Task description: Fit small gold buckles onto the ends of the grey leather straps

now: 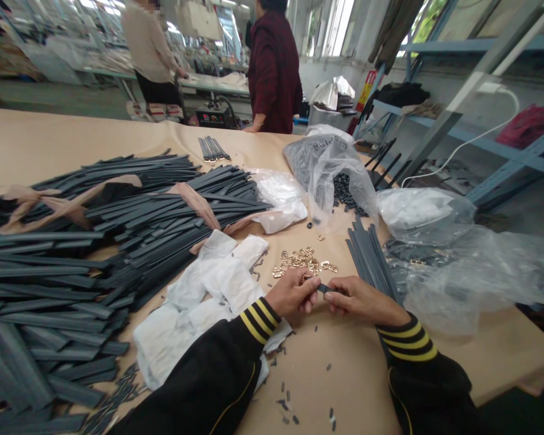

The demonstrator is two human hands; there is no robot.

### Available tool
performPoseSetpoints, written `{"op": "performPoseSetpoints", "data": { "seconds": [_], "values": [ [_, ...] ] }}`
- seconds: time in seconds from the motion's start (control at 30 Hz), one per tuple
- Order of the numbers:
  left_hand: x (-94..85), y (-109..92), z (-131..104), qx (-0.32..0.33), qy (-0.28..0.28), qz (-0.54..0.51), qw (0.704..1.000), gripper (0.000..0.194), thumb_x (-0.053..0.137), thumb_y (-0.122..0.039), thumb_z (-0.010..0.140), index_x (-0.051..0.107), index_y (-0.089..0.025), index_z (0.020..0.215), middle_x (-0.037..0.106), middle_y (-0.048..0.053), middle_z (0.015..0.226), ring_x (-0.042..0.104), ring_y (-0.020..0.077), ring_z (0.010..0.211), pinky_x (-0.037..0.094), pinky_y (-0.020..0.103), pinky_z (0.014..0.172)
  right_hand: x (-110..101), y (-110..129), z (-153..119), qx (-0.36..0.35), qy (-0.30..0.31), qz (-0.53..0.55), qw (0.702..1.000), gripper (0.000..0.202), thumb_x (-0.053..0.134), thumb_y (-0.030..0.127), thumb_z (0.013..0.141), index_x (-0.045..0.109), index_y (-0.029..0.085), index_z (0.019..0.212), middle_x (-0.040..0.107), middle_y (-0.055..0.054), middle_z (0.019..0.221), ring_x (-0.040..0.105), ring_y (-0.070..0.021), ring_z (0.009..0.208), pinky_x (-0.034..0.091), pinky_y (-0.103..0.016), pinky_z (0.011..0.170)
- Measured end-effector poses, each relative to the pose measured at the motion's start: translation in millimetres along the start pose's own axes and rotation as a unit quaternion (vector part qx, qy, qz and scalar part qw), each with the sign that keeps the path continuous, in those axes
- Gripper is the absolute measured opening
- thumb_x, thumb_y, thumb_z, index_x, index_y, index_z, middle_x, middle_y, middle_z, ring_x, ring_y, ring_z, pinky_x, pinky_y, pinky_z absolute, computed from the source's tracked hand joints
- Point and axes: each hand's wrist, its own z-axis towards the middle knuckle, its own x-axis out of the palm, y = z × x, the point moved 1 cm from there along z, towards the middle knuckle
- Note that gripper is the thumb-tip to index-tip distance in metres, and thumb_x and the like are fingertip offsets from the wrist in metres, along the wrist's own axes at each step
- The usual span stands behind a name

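Between my two hands a dark grey strap shows as a short piece. My left hand pinches one end of it, and my right hand grips the other. A glint of gold shows at my left fingers; whether it is a held buckle or one lying behind, I cannot tell. Just beyond the fingers lies a small pile of gold metal buckles. A bundle of dark straps runs beneath my right hand and forearm. Left of my left hand is a crumpled white cloth.
Large heaps of dark straps cover the table's left side. A clear bag spills small black pieces at the back; more plastic bags lie at right. Dark scraps dot the table. Two people stand beyond.
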Motion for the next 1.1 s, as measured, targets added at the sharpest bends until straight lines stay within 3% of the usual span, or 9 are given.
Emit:
{"op": "performPoseSetpoints", "data": {
  "seconds": [0.1, 0.17, 0.3, 0.43, 0.53, 0.63, 0.73, 0.97, 1.1],
  "values": [
    [-1.5, -1, 0, 0.001, 0.008, -0.025, 1.000, 0.031, 0.047, -0.043, 0.077, 0.044, -0.014, 0.067, 0.052, -0.005, 0.045, 0.044, 0.0034, 0.031, 0.033, 0.012, 0.031, -3, 3, -1, -0.022, 0.006, 0.005, 1.000, 0.019, 0.047, 0.032, 0.079, 0.056, 0.015, 0.075, 0.059, 0.000, 0.064, 0.054, -0.0110, 0.057, 0.043, -0.023, 0.055],
    [-3.9, -1, 2, -0.002, -0.011, -0.038, 0.999, 0.031, 0.048, -0.043, 0.076, 0.043, -0.014, 0.066, 0.052, -0.005, 0.044, 0.044, 0.0034, 0.031, 0.032, 0.012, 0.031, -11, -3, -7, -0.021, -0.042, 0.002, 0.999, 0.021, 0.054, 0.033, 0.075, 0.057, 0.016, 0.087, 0.062, -0.002, 0.078, 0.057, -0.0143, 0.072, 0.045, -0.027, 0.068],
    [-8.8, 3, 4, -0.013, -0.046, -0.040, 0.998, 0.031, 0.051, -0.044, 0.074, 0.043, -0.014, 0.068, 0.053, -0.005, 0.047, 0.046, 0.0042, 0.032, 0.032, 0.013, 0.030, -32, -35, -34, 0.047, -0.155, 0.023, 0.987, 0.052, 0.066, 0.034, 0.063, 0.049, 0.019, 0.111, 0.057, -0.009, 0.109, 0.053, -0.0207, 0.098, 0.040, -0.038, 0.087],
    [-10.4, 3, 5, -0.019, -0.046, -0.027, 0.998, 0.032, 0.050, -0.043, 0.075, 0.044, -0.014, 0.066, 0.051, -0.005, 0.044, 0.043, 0.0036, 0.031, 0.032, 0.013, 0.030, -37, -68, -61, 0.115, -0.171, -0.029, 0.978, 0.052, 0.070, 0.035, 0.057, 0.054, 0.017, 0.104, 0.060, -0.008, 0.098, 0.055, -0.0214, 0.088, 0.044, -0.038, 0.080],
    [-10.0, 0, 4, -0.019, -0.055, -0.026, 0.998, 0.031, 0.051, -0.042, 0.075, 0.042, -0.014, 0.065, 0.050, -0.006, 0.044, 0.043, 0.0030, 0.031, 0.031, 0.012, 0.030, -32, -78, -67, 0.107, -0.174, -0.134, 0.970, 0.036, 0.069, 0.034, 0.058, 0.059, 0.018, 0.089, 0.058, -0.006, 0.087, 0.054, -0.0206, 0.082, 0.043, -0.035, 0.075],
    [-9.8, -2, 4, -0.017, -0.065, -0.021, 0.997, 0.031, 0.050, -0.041, 0.075, 0.042, -0.014, 0.063, 0.050, -0.006, 0.043, 0.042, 0.0028, 0.030, 0.030, 0.011, 0.029, -26, -73, -64, 0.077, -0.165, -0.213, 0.960, 0.019, 0.062, 0.033, 0.065, 0.057, 0.018, 0.075, 0.056, -0.004, 0.080, 0.052, -0.0193, 0.078, 0.041, -0.033, 0.072],
    [-9.3, -1, 4, -0.018, -0.067, -0.015, 0.998, 0.030, 0.050, -0.041, 0.075, 0.042, -0.014, 0.064, 0.049, -0.006, 0.043, 0.043, 0.0033, 0.030, 0.030, 0.012, 0.029, -21, -60, -59, 0.060, -0.160, -0.201, 0.964, 0.014, 0.054, 0.031, 0.073, 0.056, 0.017, 0.074, 0.056, -0.003, 0.077, 0.052, -0.0174, 0.073, 0.040, -0.031, 0.068],
    [-2.2, 0, 3, -0.029, -0.052, 0.009, 0.998, 0.031, 0.051, -0.044, 0.073, 0.041, -0.015, 0.069, 0.049, -0.007, 0.043, 0.043, 0.0043, 0.030, 0.032, 0.013, 0.029, -2, -18, -29, 0.027, -0.043, 0.071, 0.996, 0.021, 0.044, 0.033, 0.081, 0.052, 0.017, 0.071, 0.054, 0.002, 0.059, 0.050, -0.0098, 0.052, 0.039, -0.021, 0.051],
    [-0.9, 0, 2, -0.018, -0.035, 0.028, 0.999, 0.029, 0.049, -0.043, 0.074, 0.042, -0.015, 0.070, 0.049, -0.007, 0.044, 0.044, 0.0046, 0.031, 0.033, 0.013, 0.030, 5, -5, -9, 0.002, -0.029, 0.116, 0.993, 0.024, 0.041, 0.035, 0.082, 0.052, 0.016, 0.072, 0.053, 0.003, 0.060, 0.046, -0.0072, 0.049, 0.037, -0.020, 0.048]
  ]
}}
